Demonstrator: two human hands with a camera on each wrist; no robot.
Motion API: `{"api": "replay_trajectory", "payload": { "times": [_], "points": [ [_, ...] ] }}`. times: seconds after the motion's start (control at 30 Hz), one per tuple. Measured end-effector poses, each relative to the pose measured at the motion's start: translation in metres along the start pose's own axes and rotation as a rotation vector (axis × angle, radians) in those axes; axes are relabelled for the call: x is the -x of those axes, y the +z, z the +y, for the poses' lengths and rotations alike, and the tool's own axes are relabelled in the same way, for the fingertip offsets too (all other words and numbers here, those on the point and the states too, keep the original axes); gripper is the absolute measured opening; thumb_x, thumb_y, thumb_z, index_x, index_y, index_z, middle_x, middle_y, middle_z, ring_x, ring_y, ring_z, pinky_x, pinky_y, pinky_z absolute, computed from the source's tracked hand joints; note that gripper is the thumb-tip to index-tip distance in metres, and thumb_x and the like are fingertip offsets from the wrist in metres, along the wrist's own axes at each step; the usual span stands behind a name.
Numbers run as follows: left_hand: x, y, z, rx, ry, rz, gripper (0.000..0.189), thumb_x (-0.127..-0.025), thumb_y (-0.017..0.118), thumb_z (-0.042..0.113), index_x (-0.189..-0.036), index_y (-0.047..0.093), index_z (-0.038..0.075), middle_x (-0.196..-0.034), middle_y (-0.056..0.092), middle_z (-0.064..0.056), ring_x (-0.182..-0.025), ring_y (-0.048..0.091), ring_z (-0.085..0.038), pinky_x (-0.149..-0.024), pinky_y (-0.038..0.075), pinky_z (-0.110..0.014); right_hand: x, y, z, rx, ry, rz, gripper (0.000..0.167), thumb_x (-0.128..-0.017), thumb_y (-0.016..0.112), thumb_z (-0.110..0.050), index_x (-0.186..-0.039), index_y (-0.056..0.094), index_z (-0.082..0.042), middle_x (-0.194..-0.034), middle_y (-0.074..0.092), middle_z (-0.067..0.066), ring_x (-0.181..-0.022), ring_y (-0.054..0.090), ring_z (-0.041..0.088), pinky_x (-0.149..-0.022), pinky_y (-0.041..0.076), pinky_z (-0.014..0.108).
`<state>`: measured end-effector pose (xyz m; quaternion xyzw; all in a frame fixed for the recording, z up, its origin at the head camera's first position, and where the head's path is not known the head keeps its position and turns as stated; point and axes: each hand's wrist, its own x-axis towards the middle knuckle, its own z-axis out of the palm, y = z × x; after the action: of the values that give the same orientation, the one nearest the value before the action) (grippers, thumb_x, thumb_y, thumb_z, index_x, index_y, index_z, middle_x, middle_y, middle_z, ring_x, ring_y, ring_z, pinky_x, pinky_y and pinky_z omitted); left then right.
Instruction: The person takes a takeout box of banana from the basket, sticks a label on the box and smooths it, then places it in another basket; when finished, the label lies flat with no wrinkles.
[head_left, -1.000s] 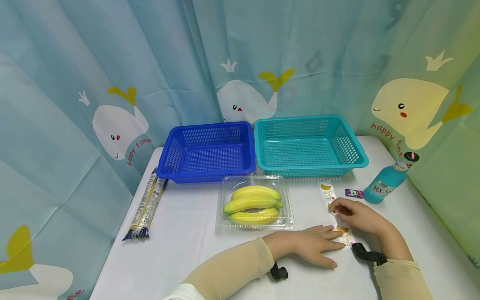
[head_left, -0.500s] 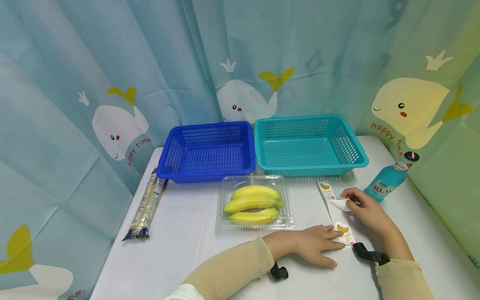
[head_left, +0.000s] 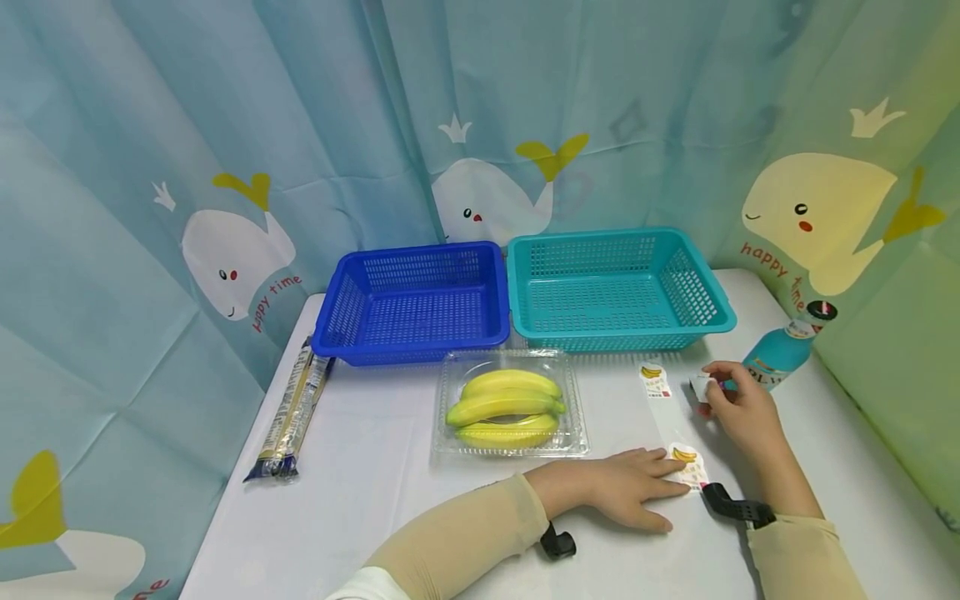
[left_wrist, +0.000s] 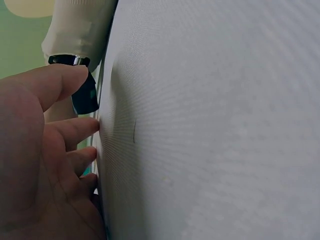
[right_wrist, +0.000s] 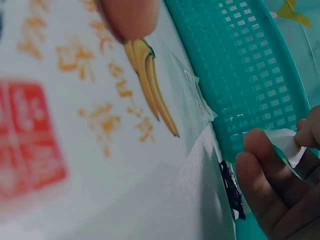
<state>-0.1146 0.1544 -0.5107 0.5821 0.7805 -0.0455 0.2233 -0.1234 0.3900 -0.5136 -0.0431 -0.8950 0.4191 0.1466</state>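
Note:
A white sticker strip [head_left: 672, 425] printed with bananas lies on the table, right of a clear tray of bananas [head_left: 508, 406]. My left hand [head_left: 660, 492] lies flat with straight fingers pressing the strip's near end [head_left: 686, 467]. My right hand [head_left: 718, 395] is beyond it, near the blue bottle, and pinches a small white peeled sticker [head_left: 701, 387]. The right wrist view shows the strip's banana print [right_wrist: 145, 75] close up and my fingers [right_wrist: 270, 185] holding the sticker [right_wrist: 287, 142]. In the left wrist view, my left hand [left_wrist: 65, 150] lies against the white table [left_wrist: 210, 125].
A dark blue basket [head_left: 412, 300] and a teal basket [head_left: 617, 287] stand side by side at the back. A blue bottle [head_left: 782, 354] stands at the right edge. A long wrapped packet [head_left: 292, 412] lies at the left edge. Whale-print curtains surround the table.
My right hand lifted a sticker off the middle of the strip and carried it right and away, toward the bottle. The left hand stayed pressed on the strip's near end.

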Motion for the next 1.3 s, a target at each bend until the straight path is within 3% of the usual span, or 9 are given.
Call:
{"api": "replay_trajectory", "payload": {
  "times": [0.33,0.47,0.63,0.73,0.83,0.97,1.1,1.17,1.3],
  "points": [
    [0.001,0.0,0.0,0.016,0.002,0.04,0.065,-0.1,0.037,0.061,-0.157,0.015,0.038,-0.166,-0.002,0.017,-0.153,-0.007,-0.008,-0.123,0.001,-0.019,-0.002,0.004,0.006,-0.067,-0.02,0.01,0.029,-0.101,0.054,-0.011,-0.126,0.054,0.002,-0.093,0.054,0.0,-0.065,0.065,0.0,-0.055,0.057,0.023],
    [0.002,0.001,-0.001,0.033,0.0,0.057,0.064,-0.101,0.036,0.06,-0.157,0.014,0.039,-0.165,-0.008,0.018,-0.153,-0.008,-0.009,-0.122,0.0,-0.018,-0.002,0.006,0.008,-0.065,-0.036,0.007,0.027,-0.1,0.056,-0.011,-0.124,0.057,0.003,-0.09,0.058,0.0,-0.071,0.063,-0.002,-0.057,0.057,0.023],
    [0.013,-0.002,0.001,0.037,0.038,0.071,0.059,-0.102,0.036,0.057,-0.156,0.02,0.039,-0.166,-0.011,0.014,-0.154,-0.005,-0.013,-0.122,-0.001,-0.018,-0.002,0.008,0.008,-0.078,-0.032,0.009,0.027,-0.099,0.058,-0.011,-0.121,0.059,0.004,-0.088,0.06,-0.002,-0.071,0.064,0.0,-0.059,0.057,0.021],
    [0.031,-0.012,0.004,0.139,0.1,0.069,0.056,-0.103,0.039,0.052,-0.155,0.026,0.038,-0.166,-0.004,0.015,-0.152,-0.005,-0.005,-0.118,-0.001,-0.011,-0.001,0.008,0.008,-0.074,-0.04,0.028,0.024,-0.098,0.059,-0.01,-0.119,0.061,0.003,-0.086,0.061,-0.004,-0.069,0.062,0.0,-0.059,0.052,0.015],
    [0.058,-0.029,0.004,0.281,0.169,0.088,0.053,-0.104,0.042,0.046,-0.154,0.032,0.033,-0.166,0.004,0.017,-0.149,-0.003,0.005,-0.116,0.0,-0.007,0.0,0.009,0.009,-0.061,-0.046,0.045,0.022,-0.098,0.059,-0.01,-0.116,0.063,0.001,-0.082,0.061,-0.005,-0.067,0.06,0.001,-0.06,0.046,0.012],
    [0.103,-0.05,-0.01,0.424,0.209,0.201,0.049,-0.106,0.043,0.039,-0.153,0.037,0.028,-0.165,0.015,0.018,-0.147,0.005,0.01,-0.118,0.01,-0.009,0.0,0.008,0.01,-0.045,-0.019,0.054,0.023,-0.099,0.059,-0.013,-0.117,0.063,0.0,-0.08,0.062,-0.01,-0.069,0.058,-0.001,-0.062,0.043,0.009],
    [0.142,-0.056,-0.038,0.506,0.182,0.402,0.046,-0.106,0.043,0.034,-0.151,0.043,0.022,-0.163,0.025,0.012,-0.149,0.017,0.002,-0.119,0.022,-0.016,0.0,0.006,0.01,-0.036,0.035,0.05,0.026,-0.099,0.059,-0.019,-0.119,0.062,-0.001,-0.082,0.062,-0.016,-0.071,0.058,-0.006,-0.064,0.042,0.006],
    [0.157,-0.053,-0.053,0.518,0.136,0.507,0.045,-0.106,0.045,0.033,-0.149,0.046,0.021,-0.161,0.03,0.009,-0.149,0.024,-0.003,-0.119,0.027,-0.021,0.0,0.005,0.01,-0.044,0.059,0.041,0.029,-0.1,0.058,-0.023,-0.119,0.061,-0.002,-0.082,0.063,-0.018,-0.072,0.059,-0.006,-0.065,0.043,0.006],
    [0.186,-0.045,-0.083,0.588,0.033,0.651,0.042,-0.106,0.046,0.033,-0.146,0.051,0.021,-0.158,0.037,0.006,-0.149,0.03,-0.012,-0.12,0.031,-0.036,-0.001,0.005,0.009,-0.091,0.073,0.028,0.032,-0.103,0.052,-0.026,-0.12,0.06,0.0,-0.086,0.063,-0.019,-0.074,0.062,-0.005,-0.068,0.048,0.008]
  ]
}}
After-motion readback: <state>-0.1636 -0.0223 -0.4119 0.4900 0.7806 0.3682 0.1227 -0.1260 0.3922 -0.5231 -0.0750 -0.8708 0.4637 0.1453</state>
